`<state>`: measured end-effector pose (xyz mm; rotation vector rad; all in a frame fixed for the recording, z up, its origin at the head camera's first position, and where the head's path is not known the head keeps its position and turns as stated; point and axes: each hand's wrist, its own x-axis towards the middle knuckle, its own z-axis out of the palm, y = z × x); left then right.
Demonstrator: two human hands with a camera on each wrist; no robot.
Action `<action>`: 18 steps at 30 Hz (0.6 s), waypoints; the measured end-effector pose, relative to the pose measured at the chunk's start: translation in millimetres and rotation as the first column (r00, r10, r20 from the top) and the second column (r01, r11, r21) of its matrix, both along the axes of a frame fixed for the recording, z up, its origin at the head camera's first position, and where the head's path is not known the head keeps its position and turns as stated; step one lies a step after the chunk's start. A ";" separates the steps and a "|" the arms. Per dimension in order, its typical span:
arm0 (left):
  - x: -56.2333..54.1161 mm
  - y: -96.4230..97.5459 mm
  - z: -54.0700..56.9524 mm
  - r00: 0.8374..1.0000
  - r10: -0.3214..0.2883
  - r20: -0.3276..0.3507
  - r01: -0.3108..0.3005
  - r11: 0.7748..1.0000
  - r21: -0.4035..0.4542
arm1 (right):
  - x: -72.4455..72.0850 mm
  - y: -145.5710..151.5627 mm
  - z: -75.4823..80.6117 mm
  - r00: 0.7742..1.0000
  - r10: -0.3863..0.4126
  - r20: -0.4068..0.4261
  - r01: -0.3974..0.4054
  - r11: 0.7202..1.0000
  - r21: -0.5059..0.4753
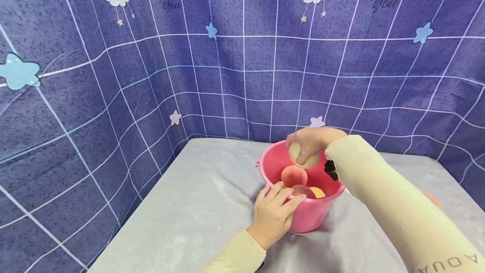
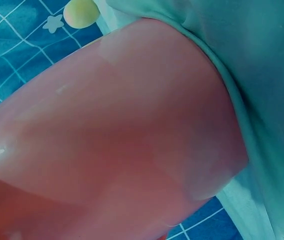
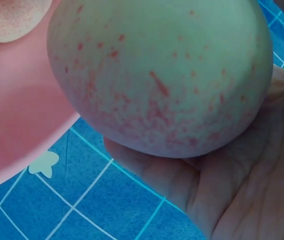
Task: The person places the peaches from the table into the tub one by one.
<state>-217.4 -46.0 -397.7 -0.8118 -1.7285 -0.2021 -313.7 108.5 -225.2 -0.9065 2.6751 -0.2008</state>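
Above the far right rim of a pink bucket (image 1: 308,219), my right hand (image 1: 317,137) grips a pale peach (image 3: 162,80) with reddish speckles. That peach overlaps the bucket's opening in the head view, fingers and thumb around it. My left hand (image 1: 273,214) holds the bucket's near left rim, its fingers curled over the edge. Inside the bucket lie a pinkish-red peach (image 1: 294,176), a darker red fruit (image 1: 303,191) and a yellow one (image 1: 317,192), partly hidden by the near rim. The left wrist view is filled mostly by the bucket's wall (image 2: 127,125).
A grey cloth (image 1: 197,205) covers the table under the bucket. To the right, an orange-pink fruit (image 1: 433,200) is half hidden behind the right sleeve (image 1: 401,201). A blue checked curtain (image 1: 235,54) hangs along the back and left.
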 end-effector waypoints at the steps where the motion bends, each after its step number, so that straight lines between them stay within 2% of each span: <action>1: 0.1 0.0 0.1 1.000 0.000 0.002 0.000 1.000 -0.001 | 0.2 -0.1 0.2 1.000 -0.001 0.000 0.001 1.000 -0.002; 18: 0.0 0.1 -0.3 1.000 0.001 0.020 -0.001 1.000 -0.005 | 4.1 -1.0 3.4 1.000 0.003 0.012 -0.003 1.000 -0.020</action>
